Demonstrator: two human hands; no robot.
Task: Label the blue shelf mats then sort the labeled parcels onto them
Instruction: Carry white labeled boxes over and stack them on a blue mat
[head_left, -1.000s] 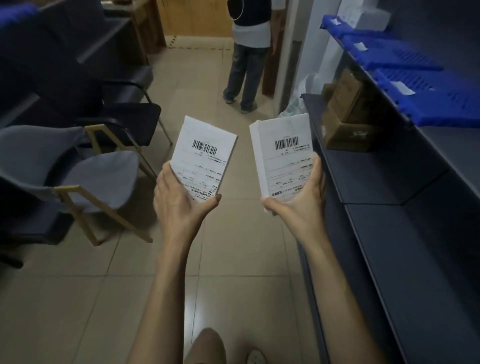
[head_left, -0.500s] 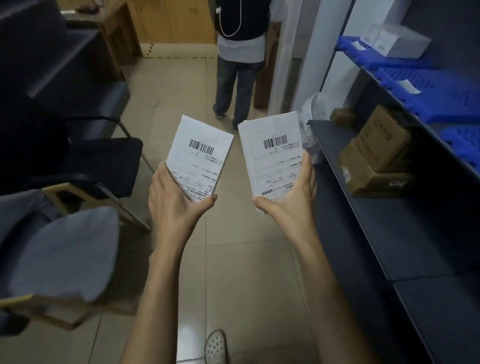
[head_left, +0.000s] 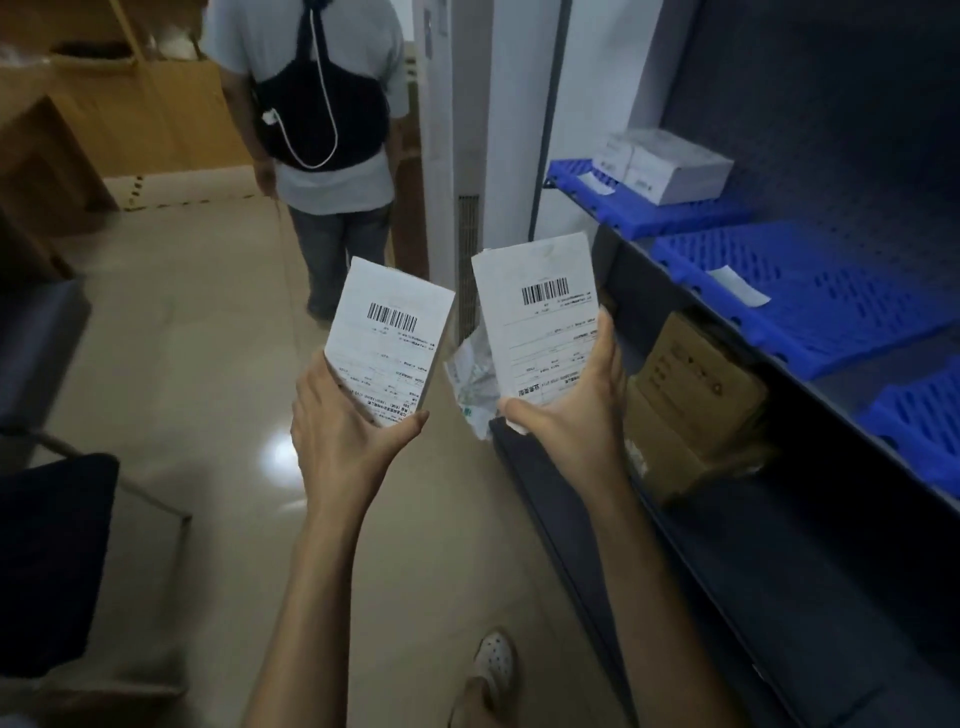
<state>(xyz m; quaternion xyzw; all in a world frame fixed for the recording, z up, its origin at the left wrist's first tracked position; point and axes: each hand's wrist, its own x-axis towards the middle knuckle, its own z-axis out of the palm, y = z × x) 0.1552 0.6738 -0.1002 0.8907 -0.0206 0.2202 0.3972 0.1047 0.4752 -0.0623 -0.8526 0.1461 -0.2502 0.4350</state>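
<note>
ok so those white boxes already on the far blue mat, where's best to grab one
Take the nearer white box by its two long side faces, coming from the aisle side. Its short labelled end faces out over the blue mat, and a second box sits close against its far side, so a top-down pinch across the width looks easiest.

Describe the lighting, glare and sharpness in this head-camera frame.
Head view: dim overall, with corners darkened, especially the lower shelf. A bright glare spot sits on the glossy floor. Barcodes on the left parcel and right parcel are legible, but the small print is soft. Wide-angle distortion bends the blue mats.
</note>
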